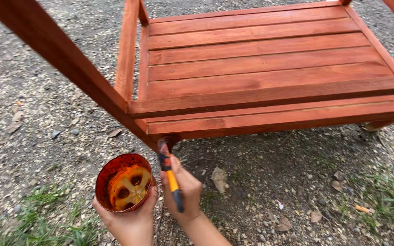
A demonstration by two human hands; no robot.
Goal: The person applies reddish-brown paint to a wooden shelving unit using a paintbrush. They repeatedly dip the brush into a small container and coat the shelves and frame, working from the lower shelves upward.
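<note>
Beneath the stained wooden frame (270,68), right hand (184,190) fingers grip a paintbrush (168,175); left hand (131,221) fingers clasp a stain-coated cup (124,182).

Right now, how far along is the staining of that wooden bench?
The slats and front rails already look evenly red-brown. In hand: the right hand presses a brush to the bottom of the corner leg, and the left hand holds a cup with only a little stain in its bottom. The hidden undersides and far legs cannot be judged.
</note>
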